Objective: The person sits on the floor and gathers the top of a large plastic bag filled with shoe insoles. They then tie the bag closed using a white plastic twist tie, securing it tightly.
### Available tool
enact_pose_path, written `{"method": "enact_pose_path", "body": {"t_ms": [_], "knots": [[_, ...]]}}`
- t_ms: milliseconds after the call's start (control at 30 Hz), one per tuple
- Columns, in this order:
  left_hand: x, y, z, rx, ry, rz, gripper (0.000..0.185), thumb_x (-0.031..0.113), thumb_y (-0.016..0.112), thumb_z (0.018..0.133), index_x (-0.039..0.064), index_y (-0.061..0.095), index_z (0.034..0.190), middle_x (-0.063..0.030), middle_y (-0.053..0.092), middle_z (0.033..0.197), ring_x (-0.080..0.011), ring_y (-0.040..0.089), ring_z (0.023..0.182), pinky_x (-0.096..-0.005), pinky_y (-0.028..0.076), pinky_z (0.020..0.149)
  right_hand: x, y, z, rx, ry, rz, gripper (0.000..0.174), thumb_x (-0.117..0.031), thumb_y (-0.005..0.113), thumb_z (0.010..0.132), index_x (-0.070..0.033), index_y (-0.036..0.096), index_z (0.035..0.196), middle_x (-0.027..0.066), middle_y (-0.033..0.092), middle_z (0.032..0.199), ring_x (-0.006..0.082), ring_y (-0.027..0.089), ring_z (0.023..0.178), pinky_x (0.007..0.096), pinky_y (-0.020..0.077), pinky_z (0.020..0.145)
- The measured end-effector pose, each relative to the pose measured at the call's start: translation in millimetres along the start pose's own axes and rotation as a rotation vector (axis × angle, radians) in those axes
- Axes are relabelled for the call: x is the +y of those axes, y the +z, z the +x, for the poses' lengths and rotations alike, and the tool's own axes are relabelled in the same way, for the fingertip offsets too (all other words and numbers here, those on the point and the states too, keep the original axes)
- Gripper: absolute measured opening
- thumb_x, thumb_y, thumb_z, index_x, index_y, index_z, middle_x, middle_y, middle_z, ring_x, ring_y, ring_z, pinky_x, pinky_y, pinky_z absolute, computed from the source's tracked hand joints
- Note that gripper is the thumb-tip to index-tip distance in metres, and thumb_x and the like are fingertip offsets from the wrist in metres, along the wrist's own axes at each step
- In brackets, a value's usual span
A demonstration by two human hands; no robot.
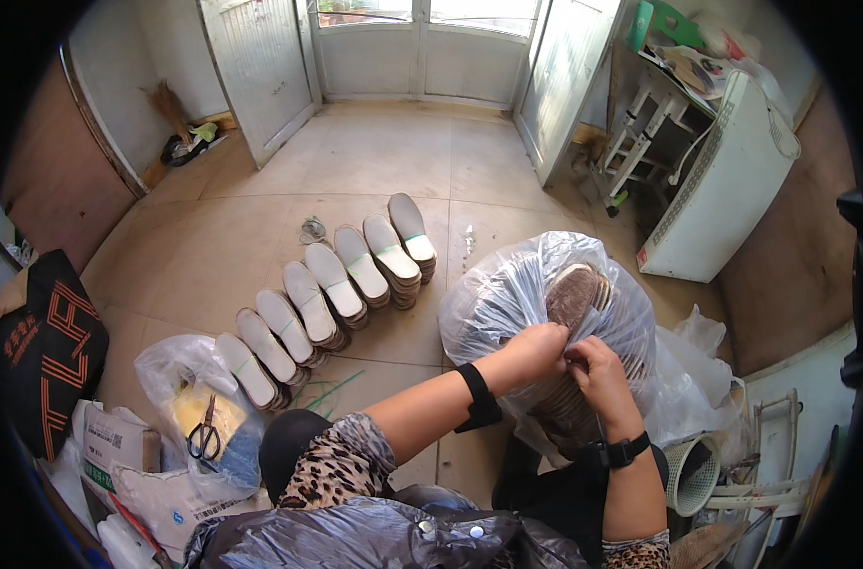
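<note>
A large clear plastic bag (485,302) stands on the floor before me, packed with brown fuzzy insoles (571,295). The top insoles show through an opening in the plastic. My left hand (538,352) is closed on the gathered plastic at the near side of that opening. Close beside it, my right hand (602,366) pinches the plastic too, fingertips almost touching the left hand. Left of the bag, several stacks of insoles (303,302) stand in a slanting row, pale soles up. Green ties (362,267) cross the stacks.
Scissors (205,435) lie on a plastic bag (165,355) at my left. Green strips (332,391) and a tangle of string (313,230) lie on the floor. A white mesh basket (691,475) stands at right, below a leaning white panel heater (719,185). Double doors (421,64) are ahead.
</note>
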State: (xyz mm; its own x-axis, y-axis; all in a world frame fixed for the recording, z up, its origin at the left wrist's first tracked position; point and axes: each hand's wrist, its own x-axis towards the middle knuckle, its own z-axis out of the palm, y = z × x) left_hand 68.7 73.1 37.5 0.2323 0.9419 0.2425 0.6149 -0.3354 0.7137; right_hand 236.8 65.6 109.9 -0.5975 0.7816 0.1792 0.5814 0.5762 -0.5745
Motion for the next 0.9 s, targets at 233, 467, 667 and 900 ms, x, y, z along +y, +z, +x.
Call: {"method": "enact_pose_path", "body": {"t_ms": [233,467,667,900], "knots": [[-11,-18,-2,-0.052,-0.024,-0.325,0.013,0.01,0.071,0.08,0.002,0.068,0.089,-0.016,0.071,0.082,-0.0281,0.071,0.077,-0.036,0.056,0.071,5,4,-1,-0.012,0.095,-0.152,0.022,0.001,0.069,0.077,-0.004,0.058,0.096,0.0152,0.065,0.088,0.0373,0.064,0.088,0.045,0.0516,0.076],[0,-31,-5,-0.08,-0.094,-0.38,0.013,0.009,0.069,0.088,-0.001,0.066,0.096,-0.0137,0.071,0.082,-0.02,0.069,0.076,-0.0329,0.055,0.072,5,15,3,0.084,0.014,-0.25,0.024,0.001,0.069,0.075,-0.004,0.057,0.096,0.0141,0.064,0.089,0.0374,0.062,0.089,0.0461,0.0506,0.079],[-1,-38,3,-0.145,-0.185,-0.657,0.011,0.008,0.066,0.093,-0.001,0.061,0.098,-0.0055,0.065,0.078,-0.0123,0.063,0.071,-0.0292,0.053,0.065,3,4,6,0.095,-0.059,-0.131,0.025,0.003,0.067,0.077,-0.004,0.058,0.1,0.0137,0.063,0.091,0.0367,0.061,0.091,0.0451,0.0499,0.082],[-15,-24,6,-0.097,-0.185,-0.554,0.013,0.01,0.066,0.091,-0.001,0.062,0.096,-0.0079,0.066,0.074,-0.0134,0.064,0.07,-0.0308,0.054,0.065,11,19,1,0.174,-0.003,-0.173,0.022,0.001,0.062,0.082,-0.004,0.061,0.104,0.0155,0.065,0.098,0.0362,0.061,0.096,0.0453,0.0489,0.085]]}}
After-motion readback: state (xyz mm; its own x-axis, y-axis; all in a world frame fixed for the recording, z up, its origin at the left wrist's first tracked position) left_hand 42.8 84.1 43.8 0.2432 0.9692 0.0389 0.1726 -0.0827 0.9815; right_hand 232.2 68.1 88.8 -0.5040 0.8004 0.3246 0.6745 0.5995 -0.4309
